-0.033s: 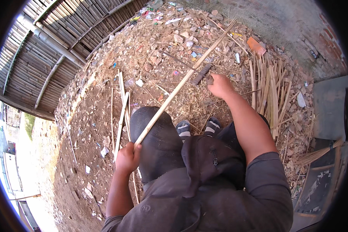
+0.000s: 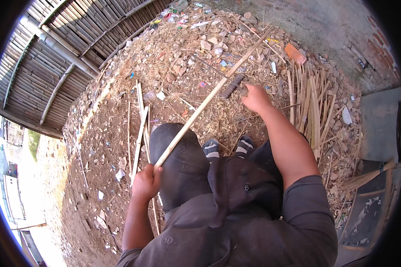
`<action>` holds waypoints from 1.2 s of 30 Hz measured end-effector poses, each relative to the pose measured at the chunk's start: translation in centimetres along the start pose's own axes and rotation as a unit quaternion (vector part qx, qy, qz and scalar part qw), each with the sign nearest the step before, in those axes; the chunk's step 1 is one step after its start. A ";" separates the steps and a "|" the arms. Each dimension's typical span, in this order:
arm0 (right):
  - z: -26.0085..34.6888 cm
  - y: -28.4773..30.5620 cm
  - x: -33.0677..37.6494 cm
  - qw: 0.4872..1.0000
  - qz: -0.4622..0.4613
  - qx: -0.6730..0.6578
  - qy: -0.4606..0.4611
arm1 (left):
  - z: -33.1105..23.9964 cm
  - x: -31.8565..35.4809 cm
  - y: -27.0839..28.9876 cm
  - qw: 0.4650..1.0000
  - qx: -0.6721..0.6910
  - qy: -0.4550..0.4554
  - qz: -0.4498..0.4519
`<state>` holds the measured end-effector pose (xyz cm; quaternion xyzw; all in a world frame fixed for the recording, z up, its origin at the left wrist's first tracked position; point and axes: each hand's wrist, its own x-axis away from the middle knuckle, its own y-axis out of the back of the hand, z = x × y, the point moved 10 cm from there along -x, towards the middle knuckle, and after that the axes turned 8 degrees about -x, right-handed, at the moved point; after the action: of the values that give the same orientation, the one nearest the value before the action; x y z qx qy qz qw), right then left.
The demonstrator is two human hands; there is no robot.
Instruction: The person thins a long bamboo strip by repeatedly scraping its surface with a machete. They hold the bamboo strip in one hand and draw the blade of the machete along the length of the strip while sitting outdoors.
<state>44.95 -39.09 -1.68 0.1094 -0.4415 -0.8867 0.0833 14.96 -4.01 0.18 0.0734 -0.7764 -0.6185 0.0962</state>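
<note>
A long pale bamboo strip [image 2: 189,122] runs slantwise from my left hand across my left knee, its far end up at the right. My left hand [image 2: 147,182] is closed round its near end. My right hand [image 2: 256,99] is closed to the right of the strip, on what looks like the handle of a long knife. The thin dark blade [image 2: 207,64] shows beyond the strip, to its left; the strip crosses it, and the grip is mostly hidden by my fingers. A dark ribbed block [image 2: 232,86] lies just left of my right hand.
Split strips [image 2: 314,107] lie in a pile at the right, with a few more strips [image 2: 140,129] left of my knee. Stones and litter cover the ground [image 2: 107,155]. A bamboo fence [image 2: 53,58] stands at the left, a wall [image 2: 325,31] at the far right.
My right hand and the knife blade have shifted slightly to the right. The strip's far end sits a little lower. My left hand stays nearly where it was.
</note>
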 end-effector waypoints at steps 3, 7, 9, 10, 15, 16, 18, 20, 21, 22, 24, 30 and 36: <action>0.1 0.6 0.7 0.999 -0.016 0.024 -0.032 | -0.4 0.1 0.9 0.999 -0.033 0.006 0.012; 4.9 -1.8 1.9 0.992 0.048 0.046 0.110 | -0.9 0.0 1.4 1.000 -0.002 -0.007 -0.011; 9.3 -3.1 3.6 0.961 0.132 0.110 0.216 | -0.4 0.2 1.2 0.999 0.005 -0.010 -0.032; 9.0 -2.5 3.7 0.967 0.120 0.089 0.206 | -0.1 0.2 0.7 1.000 -0.014 -0.006 -0.021; 0.1 -0.5 0.1 0.996 0.008 -0.089 -0.029 | -0.4 -0.1 0.4 0.999 -0.035 0.010 -0.004; 0.6 -0.2 0.3 0.997 0.026 -0.072 -0.030 | -0.3 0.0 0.6 0.999 -0.037 0.009 -0.006; 2.0 -0.3 1.0 0.999 0.030 -0.026 0.020 | -0.1 -0.2 1.1 0.999 -0.041 0.007 -0.007; 5.3 -1.2 2.1 0.993 0.078 0.016 0.082 | 0.1 -0.2 1.0 0.999 0.023 -0.007 0.024; 7.2 -2.5 3.0 0.980 0.125 0.059 0.145 | 0.1 -0.2 1.3 0.999 0.024 -0.007 0.026; 8.1 -2.7 3.2 0.973 0.118 0.067 0.184 | -0.3 -0.5 1.5 0.998 0.032 -0.008 0.050; 6.3 -2.9 2.5 0.980 0.112 0.027 0.163 | -0.2 -0.5 1.4 0.994 0.051 -0.006 0.095; 1.2 -0.4 0.2 0.997 0.032 -0.075 0.016 | 0.6 -0.7 0.6 0.990 0.078 0.018 0.116; 6.7 -2.7 1.6 0.981 0.149 0.023 0.122 | 0.5 -0.6 0.9 0.990 0.073 -0.008 0.118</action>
<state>41.45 -32.71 -0.13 0.1514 -0.4597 -0.8339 0.2652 15.39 -3.16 0.91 -0.0169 -0.8236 -0.5448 0.1568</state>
